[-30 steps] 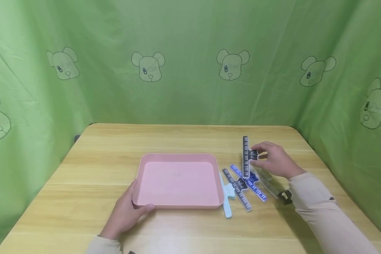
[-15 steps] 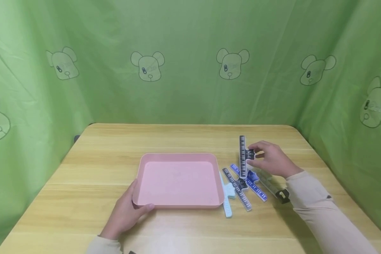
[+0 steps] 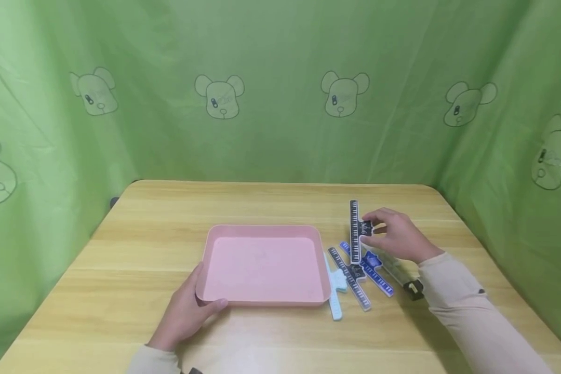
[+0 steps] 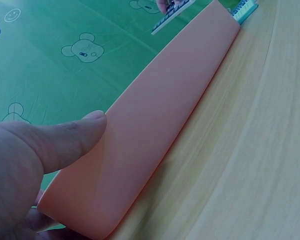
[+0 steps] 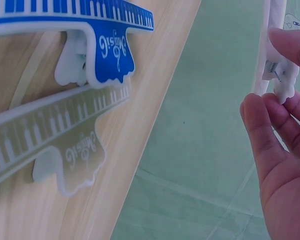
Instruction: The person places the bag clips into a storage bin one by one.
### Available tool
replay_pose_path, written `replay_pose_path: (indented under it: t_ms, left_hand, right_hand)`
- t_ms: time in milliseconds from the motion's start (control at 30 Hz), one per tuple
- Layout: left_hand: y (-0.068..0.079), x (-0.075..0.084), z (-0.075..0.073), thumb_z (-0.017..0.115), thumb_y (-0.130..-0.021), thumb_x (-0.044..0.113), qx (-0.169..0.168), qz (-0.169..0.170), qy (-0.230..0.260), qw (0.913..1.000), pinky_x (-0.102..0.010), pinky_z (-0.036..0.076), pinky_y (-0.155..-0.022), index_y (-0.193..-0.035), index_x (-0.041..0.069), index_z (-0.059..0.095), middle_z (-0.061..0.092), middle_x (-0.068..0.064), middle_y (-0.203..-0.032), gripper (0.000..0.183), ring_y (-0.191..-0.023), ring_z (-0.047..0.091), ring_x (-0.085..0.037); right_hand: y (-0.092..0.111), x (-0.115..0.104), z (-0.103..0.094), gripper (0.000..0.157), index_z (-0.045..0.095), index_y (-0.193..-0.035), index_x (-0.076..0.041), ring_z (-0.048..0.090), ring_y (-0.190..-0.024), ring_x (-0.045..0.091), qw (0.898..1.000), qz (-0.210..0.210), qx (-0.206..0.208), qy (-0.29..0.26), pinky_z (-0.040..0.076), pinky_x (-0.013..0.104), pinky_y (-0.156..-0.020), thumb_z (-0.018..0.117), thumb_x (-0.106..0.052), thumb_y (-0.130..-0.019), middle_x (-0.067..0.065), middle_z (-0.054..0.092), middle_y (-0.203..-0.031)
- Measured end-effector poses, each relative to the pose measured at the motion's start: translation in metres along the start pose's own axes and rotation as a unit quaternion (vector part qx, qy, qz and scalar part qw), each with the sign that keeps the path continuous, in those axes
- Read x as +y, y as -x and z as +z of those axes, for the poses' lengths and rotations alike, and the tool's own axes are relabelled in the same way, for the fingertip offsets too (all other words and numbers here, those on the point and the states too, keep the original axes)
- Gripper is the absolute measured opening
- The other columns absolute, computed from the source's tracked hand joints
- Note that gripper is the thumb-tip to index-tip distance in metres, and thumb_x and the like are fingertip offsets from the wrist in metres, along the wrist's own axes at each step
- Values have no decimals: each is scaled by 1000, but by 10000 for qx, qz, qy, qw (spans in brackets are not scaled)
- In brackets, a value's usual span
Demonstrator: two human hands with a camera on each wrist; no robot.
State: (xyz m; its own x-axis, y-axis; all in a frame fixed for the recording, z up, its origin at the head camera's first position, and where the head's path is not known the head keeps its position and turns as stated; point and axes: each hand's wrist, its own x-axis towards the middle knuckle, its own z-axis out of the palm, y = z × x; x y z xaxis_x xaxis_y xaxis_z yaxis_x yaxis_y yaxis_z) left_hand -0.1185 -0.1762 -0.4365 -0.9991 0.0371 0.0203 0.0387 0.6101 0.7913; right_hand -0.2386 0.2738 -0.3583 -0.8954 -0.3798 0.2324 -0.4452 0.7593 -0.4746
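A pink tray (image 3: 264, 298) lies on the table, and my left hand (image 3: 183, 314) grips its near left corner. In the left wrist view the thumb (image 4: 80, 137) lies against the outer wall at the rim. My right hand (image 3: 397, 236) pinches a black music clip (image 3: 355, 231) by its handle, long bar upright, above the other clips. The right wrist view shows this clip's white back (image 5: 273, 70) and spring. Below lie another black clip (image 3: 350, 280), a blue clip (image 3: 378, 280), a light blue clip (image 3: 335, 301) beside the tray, and a gold-beige clip (image 5: 60, 135).
The wooden table (image 3: 262, 345) has green curtains (image 3: 280, 145) with bear heads behind it and at both sides. A dark band (image 3: 413, 289) sits at the right wrist. The clips lie close together to the right of the tray.
My right hand has moved a little to the left with the black music clip, which has stayed upright. The left hand and the tray have held still.
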Motion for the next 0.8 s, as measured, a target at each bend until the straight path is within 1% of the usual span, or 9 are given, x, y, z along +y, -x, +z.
replay_pose_path:
  t_ms: [200, 633, 800]
  left_hand:
    - [0, 1, -1, 81, -75, 43, -18, -10, -35, 10000, -61, 27, -109, -152, -3, 21, 32, -27, -150, 107, -135, 33, -46]
    - [0, 0, 0, 81, -75, 44, -22, -6, -49, 10000, -61, 26, -109, -152, -3, 20, 31, -27, -151, 108, -135, 32, -46]
    - [-1, -1, 0, 80, -75, 45, -23, -14, -55, 10000, -61, 27, -109, -152, -3, 21, 32, -27, -150, 108, -135, 33, -46]
  right_hand:
    - [-2, -1, 3, 47, 61, -116, 9, 61, -96, 34, 9999, -108, -1, -50, 57, 45, -81, 81, -10, -78, 20, 63, -111]
    - [-5, -5, 9, 48, 61, -117, 8, 61, -98, 34, 9998, -100, -65, -161, 57, 44, -81, 81, -11, -77, 20, 63, -113]
    - [-6, -7, 11, 47, 61, -117, 7, 61, -97, 34, 9999, -91, -57, -109, 57, 44, -82, 80, -11, -78, 21, 63, -113]
